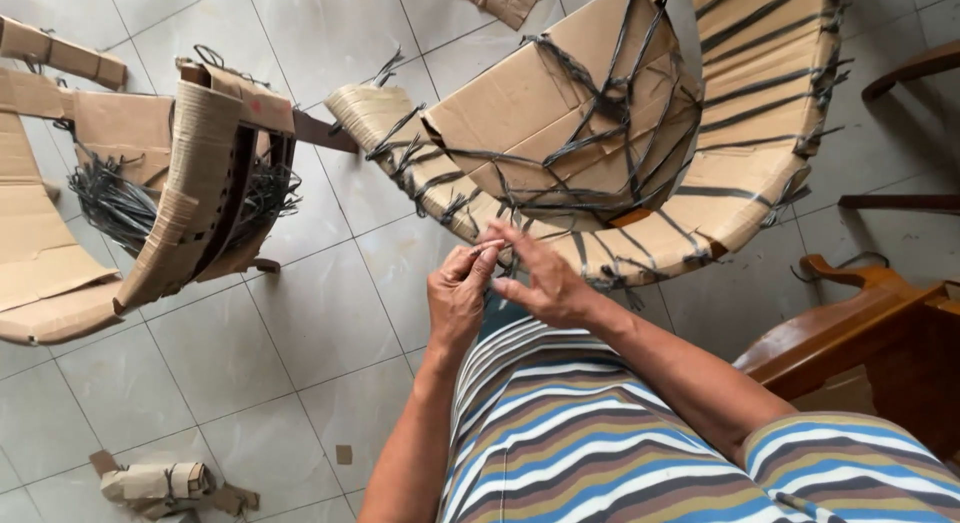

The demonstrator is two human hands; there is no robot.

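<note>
A curved piece of furniture wrapped in brown cardboard (560,93) and bound with black plastic straps (590,103) stands in front of me. My left hand (460,293) and my right hand (540,278) meet at its near lower edge. Both pinch a thin strap end (490,245) between their fingertips, the fingers closed around it. My striped shirt fills the bottom of the view.
A second cardboard-wrapped frame (200,173) with a tangle of black straps (110,198) lies at the left. A wooden chair arm (860,323) is at the right. Cardboard scraps (165,483) lie on the white tiled floor (300,353).
</note>
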